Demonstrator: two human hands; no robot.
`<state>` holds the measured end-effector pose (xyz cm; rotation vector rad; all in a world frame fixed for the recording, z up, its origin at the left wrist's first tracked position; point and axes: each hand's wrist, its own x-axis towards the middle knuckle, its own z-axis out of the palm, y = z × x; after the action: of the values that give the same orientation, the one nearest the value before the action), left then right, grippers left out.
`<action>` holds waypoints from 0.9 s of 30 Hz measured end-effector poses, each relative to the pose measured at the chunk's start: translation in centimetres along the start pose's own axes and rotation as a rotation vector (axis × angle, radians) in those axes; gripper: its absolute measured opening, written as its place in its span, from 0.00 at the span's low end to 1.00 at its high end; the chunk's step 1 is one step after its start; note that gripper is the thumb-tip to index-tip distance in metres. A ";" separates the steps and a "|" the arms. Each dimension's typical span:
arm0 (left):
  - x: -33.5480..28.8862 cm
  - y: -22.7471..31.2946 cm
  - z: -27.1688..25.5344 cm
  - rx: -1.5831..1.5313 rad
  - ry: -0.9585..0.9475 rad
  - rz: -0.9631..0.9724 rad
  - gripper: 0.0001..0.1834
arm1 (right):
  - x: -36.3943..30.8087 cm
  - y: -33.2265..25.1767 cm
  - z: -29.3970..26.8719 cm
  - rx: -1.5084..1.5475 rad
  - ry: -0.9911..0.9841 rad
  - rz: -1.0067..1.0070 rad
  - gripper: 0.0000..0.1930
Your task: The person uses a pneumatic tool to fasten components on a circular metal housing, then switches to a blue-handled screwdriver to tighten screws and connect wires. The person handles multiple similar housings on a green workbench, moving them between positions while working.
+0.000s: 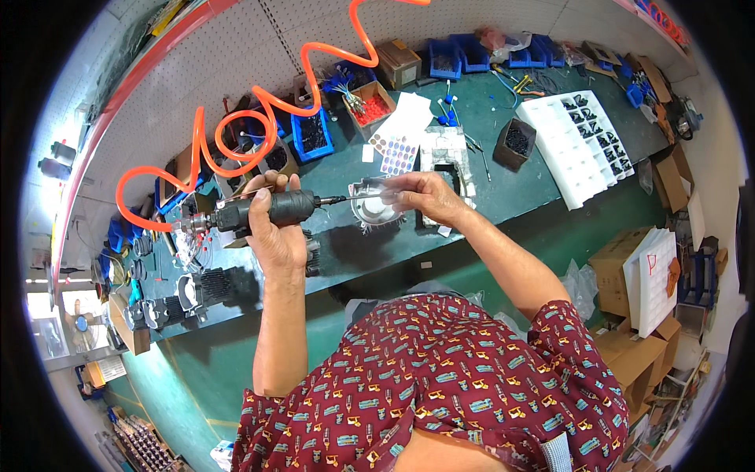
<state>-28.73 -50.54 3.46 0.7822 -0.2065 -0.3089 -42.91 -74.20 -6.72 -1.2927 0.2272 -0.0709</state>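
Over the dark-green bench (503, 185), I see the left hand (275, 236) wrapped round a black cylindrical power driver (292, 206), long axis crosswise, slim bit (363, 197) pointing right, pinched by the right hand (425, 195); beyond, a cardboard box (376, 124) of red pieces (370, 108), a blue bin (318, 154) of black parts (314, 135).

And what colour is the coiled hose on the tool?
The coiled hose is bright orange; the head view shows it.

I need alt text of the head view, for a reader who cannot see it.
A person's left hand grips a dark power tool with a coiled orange hose, its thin shaft pointing toward the right hand, above a round metal part on a green workbench. Further right lies a white tray with small black parts.
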 end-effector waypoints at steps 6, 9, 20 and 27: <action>-0.1 -1.2 -0.2 0.147 -0.054 0.008 0.18 | 2.2 0.6 -0.9 -0.851 -0.094 -0.230 0.15; -0.8 -2.8 -0.2 0.186 -0.026 0.030 0.18 | 2.9 0.3 -0.6 -1.158 -0.123 -0.242 0.15; -1.9 -6.5 -1.0 0.224 -0.026 0.110 0.16 | 5.5 -1.9 0.8 -1.386 -0.423 0.168 0.22; -2.1 -7.8 -2.2 0.205 -0.003 0.108 0.15 | 5.0 1.4 -2.2 -0.688 0.297 -0.231 0.17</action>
<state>-31.53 -53.57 -3.81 0.9690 -0.2856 -0.1884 -38.62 -76.81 -9.26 -1.9923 0.3739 -0.4119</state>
